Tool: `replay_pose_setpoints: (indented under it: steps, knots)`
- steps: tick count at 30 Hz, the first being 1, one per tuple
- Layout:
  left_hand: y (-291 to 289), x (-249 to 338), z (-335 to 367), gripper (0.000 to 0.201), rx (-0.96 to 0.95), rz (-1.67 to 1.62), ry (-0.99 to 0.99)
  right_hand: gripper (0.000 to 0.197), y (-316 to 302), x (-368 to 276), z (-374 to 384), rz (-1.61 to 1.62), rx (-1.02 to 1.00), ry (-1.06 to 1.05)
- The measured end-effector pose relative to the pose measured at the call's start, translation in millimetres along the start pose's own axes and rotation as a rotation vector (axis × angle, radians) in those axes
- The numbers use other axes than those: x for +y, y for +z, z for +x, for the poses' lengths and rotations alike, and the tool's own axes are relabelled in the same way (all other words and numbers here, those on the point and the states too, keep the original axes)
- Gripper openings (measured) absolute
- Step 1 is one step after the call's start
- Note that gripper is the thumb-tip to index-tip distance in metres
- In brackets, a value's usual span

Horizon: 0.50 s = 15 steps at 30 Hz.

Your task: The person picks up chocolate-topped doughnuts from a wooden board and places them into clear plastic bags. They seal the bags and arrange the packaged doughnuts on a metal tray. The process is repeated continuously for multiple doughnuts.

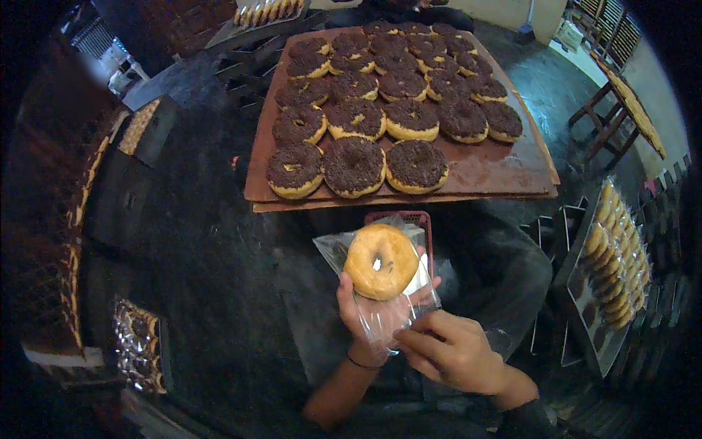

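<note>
A plain golden doughnut (398,257) lies hole-up in front of me, on or partly inside a clear plastic bag (384,320). My left hand (352,311) is beneath them, palm up. Its thumb rests along the doughnut's left side, and some fingertips show at the right. My right hand (459,356) pinches the near end of the bag between thumb and fingers. Just beyond the doughnut, a dark red plastic basket (428,238) is partly hidden by the bag and my left hand; something white shows beside the doughnut.
Ahead, a brown board (497,175) carries rows of chocolate-topped doughnuts (354,167). On the right, wrapped pastries (616,252) fill a tilted tray on a rack, with a wooden bench (632,106) behind. Wrapped goods (139,344) sit at lower left; another pastry tray (267,13) stands far back.
</note>
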<state>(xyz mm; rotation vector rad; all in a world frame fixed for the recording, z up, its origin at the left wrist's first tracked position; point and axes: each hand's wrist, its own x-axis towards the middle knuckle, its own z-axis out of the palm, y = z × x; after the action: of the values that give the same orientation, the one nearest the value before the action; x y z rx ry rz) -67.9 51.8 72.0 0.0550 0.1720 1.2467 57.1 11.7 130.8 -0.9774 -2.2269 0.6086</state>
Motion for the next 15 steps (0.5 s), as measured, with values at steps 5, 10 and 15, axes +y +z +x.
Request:
replay_pose_setpoints:
  steps: [5, 10, 15]
  knots:
    - [-4.1, -11.3, 1.8, 0.078, -0.071, 0.013, 0.021, 0.027, 12.6, 2.6, -14.7, -0.001, -0.097, 0.119]
    - [4.0, -17.7, 4.9, 0.07, 0.204, 0.148, 0.056, 0.028, 15.7, 1.8, -20.6, -0.041, -0.147, 0.131]
    - [-13.5, 16.0, 5.6, 0.071, 0.051, -0.132, -0.345, 0.017, -14.7, 21.3, -24.2, 0.23, -0.385, 0.163]
